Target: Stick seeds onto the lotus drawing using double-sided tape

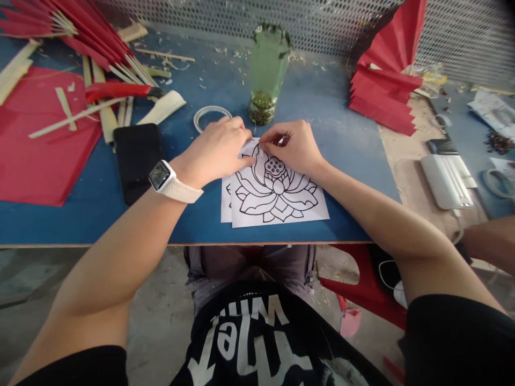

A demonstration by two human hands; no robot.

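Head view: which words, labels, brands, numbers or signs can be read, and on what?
Nothing can be quoted with certainty.
Black cloth T-shirt: large white letters, foreshortened and creased; no sure word.
Smartwatch with white case and pale strap: screen too small to read.
White paper sheet with black lotus outline: no lettering visible.
Crumpled pale wrapper, far right: too blurred to read.

The only view looks from the wearer's head, forward and steeply down, past the black white-lettered shirt (249,343). From close above, it centres on the bare left hand (222,146) and bare right hand (296,143) over the blue surface (338,107), with the grey perforated metal panel (201,16) farthest off.
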